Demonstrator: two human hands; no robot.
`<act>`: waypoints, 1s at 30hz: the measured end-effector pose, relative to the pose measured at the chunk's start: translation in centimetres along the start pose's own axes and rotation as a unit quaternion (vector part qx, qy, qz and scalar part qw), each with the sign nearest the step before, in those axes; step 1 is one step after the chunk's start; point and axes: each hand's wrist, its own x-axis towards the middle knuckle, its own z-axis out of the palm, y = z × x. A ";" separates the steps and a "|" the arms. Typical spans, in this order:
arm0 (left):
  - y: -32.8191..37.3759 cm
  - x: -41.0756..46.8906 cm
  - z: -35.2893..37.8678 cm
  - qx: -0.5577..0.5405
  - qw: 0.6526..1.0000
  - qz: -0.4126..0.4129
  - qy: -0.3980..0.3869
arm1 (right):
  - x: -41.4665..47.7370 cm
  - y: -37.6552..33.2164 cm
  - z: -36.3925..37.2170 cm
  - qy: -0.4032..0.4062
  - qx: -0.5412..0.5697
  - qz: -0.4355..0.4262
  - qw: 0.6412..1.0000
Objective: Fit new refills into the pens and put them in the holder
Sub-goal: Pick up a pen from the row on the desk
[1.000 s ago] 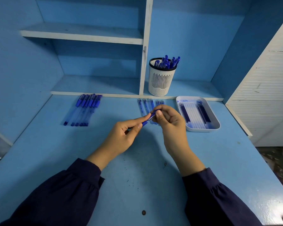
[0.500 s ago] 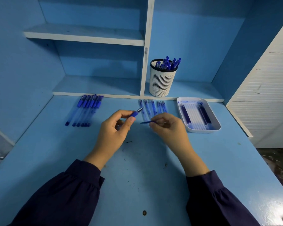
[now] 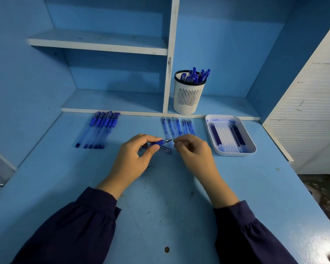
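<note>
My left hand (image 3: 135,157) grips a blue pen front section (image 3: 159,142), its metal point aimed right, with a clear barrel (image 3: 165,149) under the thumb. My right hand (image 3: 192,151) has its fingers curled, thumb and forefinger pinching a thin refill (image 3: 173,141) right at that point; most of the refill is hidden. Several loose refills (image 3: 177,126) lie in rows behind my hands. Several capped blue pens (image 3: 101,130) lie at the left. The white slotted holder (image 3: 188,98) stands on the low shelf with several pens in it.
A white tray (image 3: 252,149) with used refills and ink stains sits at the right. A vertical shelf divider (image 3: 169,73) rises beside the holder. A white slatted panel (image 3: 312,103) borders the desk on the right. The blue desk (image 3: 160,216) has ink specks.
My right hand, which drew a refill away from the pen half a second ago, has come back to the pen's point. My left hand has lowered the front section and turned it level.
</note>
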 end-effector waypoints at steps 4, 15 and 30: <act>0.1 0.1 0.0 0.044 0.998 0.043 -0.010 | -0.5 -1.6 -0.9 -0.075 0.171 0.062 0.980; -0.2 -0.2 0.1 0.052 0.998 0.024 -0.023 | -0.7 -1.2 -0.7 -0.060 0.007 -0.110 0.992; 0.2 -0.4 -0.2 0.020 0.999 -0.004 -0.028 | -0.6 -0.8 -0.5 -0.021 -0.045 -0.267 0.962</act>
